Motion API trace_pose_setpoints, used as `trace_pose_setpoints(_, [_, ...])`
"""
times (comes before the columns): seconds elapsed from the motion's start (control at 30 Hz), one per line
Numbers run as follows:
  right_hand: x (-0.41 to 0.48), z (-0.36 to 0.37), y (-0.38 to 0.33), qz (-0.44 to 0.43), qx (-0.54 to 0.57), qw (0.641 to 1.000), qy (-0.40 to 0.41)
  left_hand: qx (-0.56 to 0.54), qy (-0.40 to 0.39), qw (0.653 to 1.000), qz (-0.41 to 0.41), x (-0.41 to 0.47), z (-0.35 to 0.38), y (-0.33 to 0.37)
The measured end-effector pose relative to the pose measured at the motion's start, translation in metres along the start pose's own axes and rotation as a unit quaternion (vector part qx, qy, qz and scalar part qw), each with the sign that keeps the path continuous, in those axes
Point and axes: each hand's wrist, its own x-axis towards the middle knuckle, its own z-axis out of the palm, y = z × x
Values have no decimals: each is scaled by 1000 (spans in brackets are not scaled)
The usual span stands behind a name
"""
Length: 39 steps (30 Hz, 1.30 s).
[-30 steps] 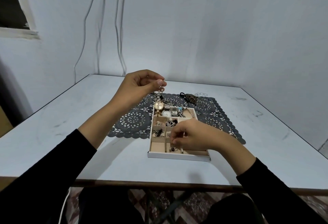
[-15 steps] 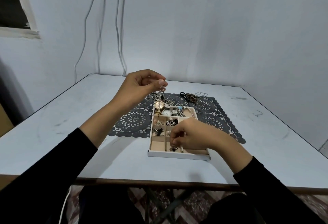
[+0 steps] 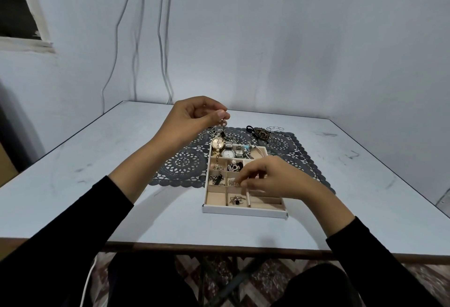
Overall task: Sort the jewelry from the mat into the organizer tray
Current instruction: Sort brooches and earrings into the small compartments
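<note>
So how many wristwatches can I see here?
3, side by side in the organizer tray's far row: a gold watch at the left, a round silver watch next, then a square silver watch. Other jewelry heaped behind could hide more.

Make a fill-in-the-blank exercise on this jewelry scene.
1. The hand pinching a small dangling piece is the ___ one.
2. The right hand is over the tray, whose outer rim is ___.
3. The watches lie in the tray row ___ from the person.

Missing words: left; white; farthest.
</note>
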Motion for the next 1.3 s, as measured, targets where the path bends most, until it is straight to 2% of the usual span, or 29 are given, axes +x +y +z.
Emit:
trace_pose_setpoints(0.1, [-2,-4,11,10,100,992,80,-3,0,1000,1,-2,1,1])
trace_pose_setpoints(0.2, [-2,-6,26,47,177,964,192,-6,-5,1000,0,-4,2,2])
trace_pose_setpoints(0.3, [-1,-8,47,87,96,942,309,-13,-9,1000,-1,-5,3,1])
trace_pose_setpoints(0.37, [-1,-7,62,113,41,931,345,-18,-10,1000,-2,-6,5,1])
trace_pose_setpoints(0.5, [-7,-3,84,166,-57,935,309,-17,-18,1000,-10,-10,7,-2])
trace_pose_setpoints(0.67, [-10,1,90,204,-109,943,238,-18,-32,999,-18,-15,10,-7])
trace_pose_setpoints(1.3, [-7,4,96,201,-131,943,230,-20,-38,997,-69,-45,6,-39])
